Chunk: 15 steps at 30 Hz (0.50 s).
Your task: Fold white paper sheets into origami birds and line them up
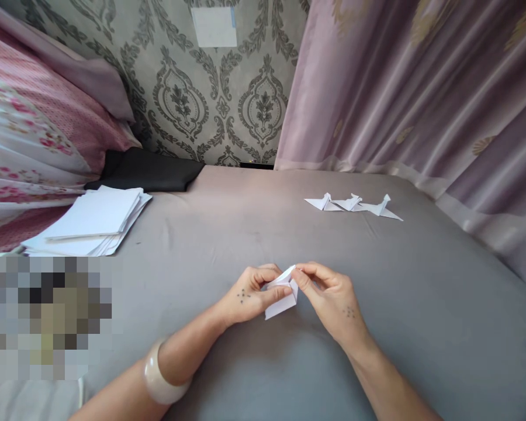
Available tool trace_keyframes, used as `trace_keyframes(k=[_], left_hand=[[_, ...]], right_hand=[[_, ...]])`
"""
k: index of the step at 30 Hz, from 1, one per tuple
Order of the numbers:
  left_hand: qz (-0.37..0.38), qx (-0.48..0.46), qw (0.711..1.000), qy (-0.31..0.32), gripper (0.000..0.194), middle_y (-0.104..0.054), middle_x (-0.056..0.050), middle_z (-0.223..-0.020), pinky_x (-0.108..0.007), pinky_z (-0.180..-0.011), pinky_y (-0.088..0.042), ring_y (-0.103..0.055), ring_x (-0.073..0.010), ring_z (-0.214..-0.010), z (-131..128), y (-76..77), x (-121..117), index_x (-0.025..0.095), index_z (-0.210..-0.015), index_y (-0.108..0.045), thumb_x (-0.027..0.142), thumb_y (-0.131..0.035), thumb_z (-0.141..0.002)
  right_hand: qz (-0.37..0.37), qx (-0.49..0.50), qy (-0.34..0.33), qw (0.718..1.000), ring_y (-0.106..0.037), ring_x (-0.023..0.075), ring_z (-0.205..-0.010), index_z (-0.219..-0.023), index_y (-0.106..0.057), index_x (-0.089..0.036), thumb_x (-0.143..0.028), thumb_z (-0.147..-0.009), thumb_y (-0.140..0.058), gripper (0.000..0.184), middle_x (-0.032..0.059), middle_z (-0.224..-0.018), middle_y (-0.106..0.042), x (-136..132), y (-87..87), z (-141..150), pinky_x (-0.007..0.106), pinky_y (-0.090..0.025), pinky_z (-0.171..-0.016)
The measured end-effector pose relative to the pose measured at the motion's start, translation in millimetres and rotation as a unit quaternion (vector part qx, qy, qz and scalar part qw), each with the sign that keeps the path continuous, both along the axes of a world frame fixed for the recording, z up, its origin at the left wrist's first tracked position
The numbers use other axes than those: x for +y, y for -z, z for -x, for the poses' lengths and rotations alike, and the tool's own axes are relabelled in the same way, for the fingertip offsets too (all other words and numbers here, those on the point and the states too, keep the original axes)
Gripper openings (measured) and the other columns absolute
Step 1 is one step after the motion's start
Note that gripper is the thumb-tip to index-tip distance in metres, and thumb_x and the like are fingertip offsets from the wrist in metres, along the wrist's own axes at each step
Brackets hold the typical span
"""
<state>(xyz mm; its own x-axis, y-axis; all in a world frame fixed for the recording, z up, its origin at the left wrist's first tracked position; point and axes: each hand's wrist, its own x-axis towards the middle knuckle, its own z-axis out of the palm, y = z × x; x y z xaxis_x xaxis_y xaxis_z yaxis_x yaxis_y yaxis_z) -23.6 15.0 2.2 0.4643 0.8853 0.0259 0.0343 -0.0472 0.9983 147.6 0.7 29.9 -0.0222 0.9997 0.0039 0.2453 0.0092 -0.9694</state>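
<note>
Between my two hands is a small piece of folded white paper (281, 305), held just above or on the grey surface; I cannot tell which. My left hand (256, 295) grips its left side, thumb across the front and fingers behind. With thumb and forefinger, my right hand (322, 289) pinches the paper's raised upper right corner. Part of the paper is hidden by my fingers. Farther back on the right stand three folded white paper birds (353, 203) in a row, close together, with upright necks and pointed tails.
A stack of white paper sheets (94, 216) lies at the left, in front of a black folded item (146, 169). The grey cloth-covered surface (193, 228) reaches the patterned wall (219, 99). Pink curtains (377, 88) hang at the right, and floral fabric (35, 134) hangs at the left.
</note>
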Motion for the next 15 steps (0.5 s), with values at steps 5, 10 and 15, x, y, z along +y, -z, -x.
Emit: trace_keyframes(k=[5,10,15], left_hand=[[0.087,-0.111,0.988,-0.06,0.033,-0.063,-0.002,-0.08,-0.023,-0.063,-0.043,-0.058,-0.0125,-0.07,-6.5,3.8,0.2,0.016,-0.097,-0.06,0.036,-0.075,-0.075],[0.093,-0.184,0.975,-0.082,0.045,-0.065,0.0,-0.081,-0.022,-0.06,-0.043,-0.059,-0.0113,-0.066,-6.4,6.4,1.9,0.022,-0.103,-0.044,0.033,-0.076,-0.074],[0.013,-0.112,0.991,-0.078,0.027,-0.058,0.0,-0.078,-0.022,-0.063,-0.039,-0.053,-0.0098,-0.069,-2.4,9.9,1.7,0.018,-0.088,-0.05,0.033,-0.071,-0.08]], right_hand=[[-0.027,-0.019,0.085,0.996,-0.063,0.0163,-0.075,-0.085,-0.069,-0.022,-0.04,-0.08,-0.066,0.018,0.0013,-0.078,-0.069,0.9,4.8,-2.3,0.029,-0.049,-0.073],[-0.157,-0.091,0.024,0.983,-0.062,0.0141,-0.079,-0.105,-0.063,-0.026,-0.025,-0.085,-0.059,0.02,0.0001,-0.085,-0.065,1.6,1.5,-6.9,0.028,-0.048,-0.079],[-0.217,-0.166,-0.076,0.959,-0.06,0.0145,-0.084,-0.091,-0.065,-0.024,-0.016,-0.087,-0.052,0.016,0.0029,-0.092,-0.06,2.3,-4.7,-10.3,0.027,-0.047,-0.077]])
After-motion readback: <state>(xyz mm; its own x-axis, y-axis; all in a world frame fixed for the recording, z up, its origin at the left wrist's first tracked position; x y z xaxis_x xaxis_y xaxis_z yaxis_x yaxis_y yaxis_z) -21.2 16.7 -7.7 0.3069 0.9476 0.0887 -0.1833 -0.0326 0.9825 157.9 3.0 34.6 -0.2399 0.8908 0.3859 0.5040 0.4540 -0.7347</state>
